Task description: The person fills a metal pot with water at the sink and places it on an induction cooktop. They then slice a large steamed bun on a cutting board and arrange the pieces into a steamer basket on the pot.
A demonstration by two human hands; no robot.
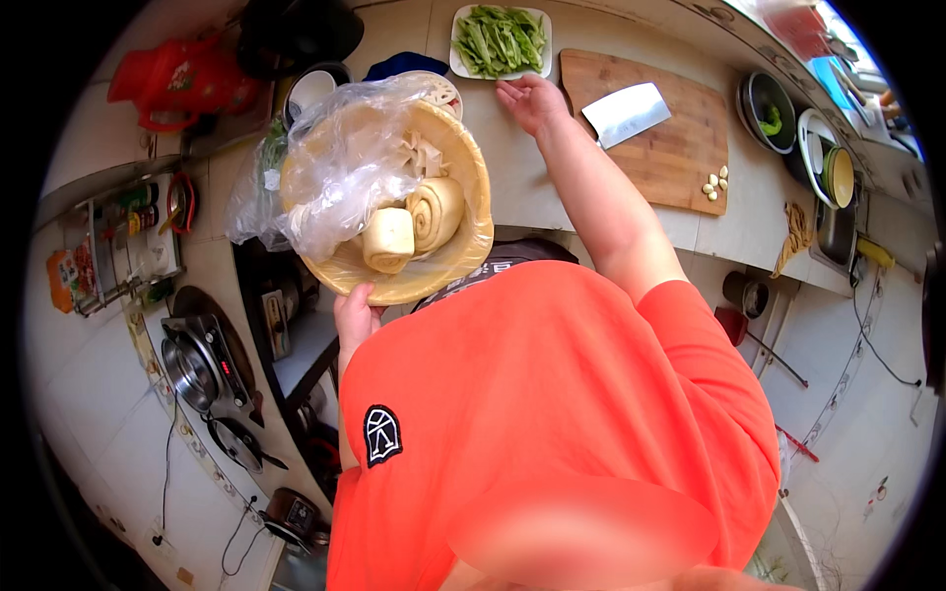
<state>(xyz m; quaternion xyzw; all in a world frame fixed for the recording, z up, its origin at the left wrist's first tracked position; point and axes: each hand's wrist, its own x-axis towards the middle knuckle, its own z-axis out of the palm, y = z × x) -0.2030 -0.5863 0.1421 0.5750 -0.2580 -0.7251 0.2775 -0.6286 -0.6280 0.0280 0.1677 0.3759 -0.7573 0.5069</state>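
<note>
My left hand (356, 318) grips the near rim of a round yellow basket (479, 221), holding it up near the counter's edge. A clear plastic bag (347, 170) lines the basket and bunches over its left side. Inside sit rolled buns, one a spiral roll (436, 214) and one a smaller pale roll (389, 240). My right hand (533, 105) is empty, palm turned up and fingers loosely apart, just below a square white plate (455, 63) of cut green leafy vegetable (502, 41). To its right, a cleaver (628, 114) lies on a wooden cutting board (665, 173).
Garlic cloves (713, 185) lie at the board's near right corner. A plate of sliced lotus root (442, 92) shows behind the basket. Bowls (765, 111) stand at right near a sink (839, 236). At left are a red thermos (185, 81) and an induction cooker (229, 362) with a pot.
</note>
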